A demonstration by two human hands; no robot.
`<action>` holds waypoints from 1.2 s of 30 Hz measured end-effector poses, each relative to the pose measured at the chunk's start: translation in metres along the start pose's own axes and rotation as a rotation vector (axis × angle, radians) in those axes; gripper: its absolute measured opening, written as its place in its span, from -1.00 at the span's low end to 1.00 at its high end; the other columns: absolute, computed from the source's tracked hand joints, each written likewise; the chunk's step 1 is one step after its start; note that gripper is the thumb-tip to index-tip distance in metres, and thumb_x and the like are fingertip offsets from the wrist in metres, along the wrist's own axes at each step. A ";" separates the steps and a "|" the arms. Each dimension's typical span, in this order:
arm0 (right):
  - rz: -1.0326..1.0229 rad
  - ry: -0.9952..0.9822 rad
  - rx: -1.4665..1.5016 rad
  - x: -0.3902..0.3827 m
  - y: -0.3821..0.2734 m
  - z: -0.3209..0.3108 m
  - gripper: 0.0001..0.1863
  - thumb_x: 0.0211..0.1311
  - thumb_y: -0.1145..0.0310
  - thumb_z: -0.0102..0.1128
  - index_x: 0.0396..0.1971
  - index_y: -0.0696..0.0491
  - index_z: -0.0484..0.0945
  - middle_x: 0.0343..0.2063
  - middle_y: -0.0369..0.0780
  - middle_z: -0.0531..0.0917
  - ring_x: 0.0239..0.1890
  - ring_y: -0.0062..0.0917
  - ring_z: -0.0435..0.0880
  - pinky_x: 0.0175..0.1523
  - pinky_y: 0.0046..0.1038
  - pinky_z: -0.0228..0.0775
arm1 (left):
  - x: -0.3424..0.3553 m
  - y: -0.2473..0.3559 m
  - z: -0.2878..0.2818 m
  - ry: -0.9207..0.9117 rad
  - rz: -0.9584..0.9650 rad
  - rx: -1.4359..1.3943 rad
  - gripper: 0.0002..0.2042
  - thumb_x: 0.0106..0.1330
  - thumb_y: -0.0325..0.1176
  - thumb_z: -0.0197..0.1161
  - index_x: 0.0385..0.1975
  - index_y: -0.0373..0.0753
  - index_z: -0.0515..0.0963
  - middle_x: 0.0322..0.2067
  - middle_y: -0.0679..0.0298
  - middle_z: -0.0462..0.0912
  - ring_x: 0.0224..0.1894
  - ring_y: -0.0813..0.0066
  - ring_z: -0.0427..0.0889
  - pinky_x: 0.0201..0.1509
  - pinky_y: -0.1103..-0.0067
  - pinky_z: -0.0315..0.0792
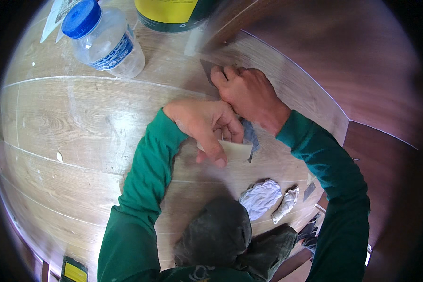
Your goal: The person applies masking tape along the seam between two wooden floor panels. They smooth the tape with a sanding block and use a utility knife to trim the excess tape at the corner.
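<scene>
Remote feed, I'm watching | left hand (204,122) is pinching pale strip (237,151), long axis running sideways, bodyward of right hand (251,96) | right is curling beside dark flat piece (207,69); I'm not discerning its grip

Green's the colour here! A long, wrinkled left sleeve (143,174) runs to a bare left hand (197,117), a matching right sleeve (340,188) to a bare right hand (250,94); there's a pale, curling mark (201,272) on the shirt front (179,276), and dark trousers (214,230)!
</scene>
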State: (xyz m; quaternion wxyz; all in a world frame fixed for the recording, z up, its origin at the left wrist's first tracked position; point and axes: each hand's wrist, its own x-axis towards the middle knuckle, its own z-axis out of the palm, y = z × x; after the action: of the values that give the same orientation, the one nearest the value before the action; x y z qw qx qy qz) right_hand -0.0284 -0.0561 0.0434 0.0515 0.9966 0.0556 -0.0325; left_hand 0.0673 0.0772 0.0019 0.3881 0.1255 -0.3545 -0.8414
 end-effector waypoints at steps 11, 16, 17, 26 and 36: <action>0.015 -0.053 -0.030 0.008 0.003 0.002 -0.59 -0.06 0.41 0.26 -0.13 0.17 0.51 -0.40 -0.09 0.64 -0.47 -0.20 0.71 -0.32 -0.24 0.61 | -0.003 0.004 0.001 0.047 -0.001 -0.010 -0.70 0.01 -0.54 0.52 -0.30 -0.49 0.57 -0.51 0.16 0.68 -0.62 0.56 0.61 -0.60 0.67 0.48; 0.131 0.170 0.285 -0.002 0.021 -0.007 -0.71 0.15 0.41 0.26 -0.11 0.09 0.55 -0.41 -0.07 0.69 -0.43 -0.10 0.70 -0.33 -0.24 0.59 | -0.003 0.005 -0.001 0.048 0.008 0.045 -0.71 0.02 -0.51 0.53 -0.34 -0.48 0.57 -0.53 0.17 0.67 -0.65 0.55 0.60 -0.60 0.67 0.46; 0.165 0.226 0.375 -0.003 0.023 -0.011 -0.74 0.20 0.39 0.25 -0.11 0.07 0.55 -0.41 -0.07 0.70 -0.41 -0.09 0.70 -0.33 -0.23 0.58 | -0.004 0.005 -0.001 0.054 0.007 0.033 -0.72 0.02 -0.50 0.53 -0.34 -0.47 0.57 -0.53 0.16 0.67 -0.65 0.55 0.60 -0.61 0.67 0.46; 0.188 0.054 0.258 0.011 0.032 -0.021 -0.75 0.17 0.40 0.21 -0.13 0.06 0.57 -0.58 -0.02 0.67 -0.46 -0.10 0.71 -0.36 -0.12 0.54 | -0.002 0.005 0.000 0.065 0.018 0.003 -0.71 0.00 -0.50 0.54 -0.35 -0.47 0.58 -0.53 0.16 0.67 -0.66 0.54 0.59 -0.64 0.66 0.43; 0.072 -0.047 0.180 0.041 0.015 -0.041 -0.82 -0.02 0.49 0.21 -0.36 0.13 0.67 -0.52 0.02 0.69 -0.39 -0.08 0.74 -0.27 -0.16 0.62 | 0.000 0.006 0.003 0.087 0.014 0.008 -0.72 0.00 -0.51 0.53 -0.35 -0.48 0.59 -0.53 0.16 0.68 -0.66 0.55 0.59 -0.64 0.67 0.43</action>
State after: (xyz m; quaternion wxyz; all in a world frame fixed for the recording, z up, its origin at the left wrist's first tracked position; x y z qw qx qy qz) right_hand 0.0166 -0.0617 0.0823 -0.0357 0.9975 0.0155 -0.0589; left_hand 0.0691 0.0757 0.0085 0.4085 0.1608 -0.3415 -0.8311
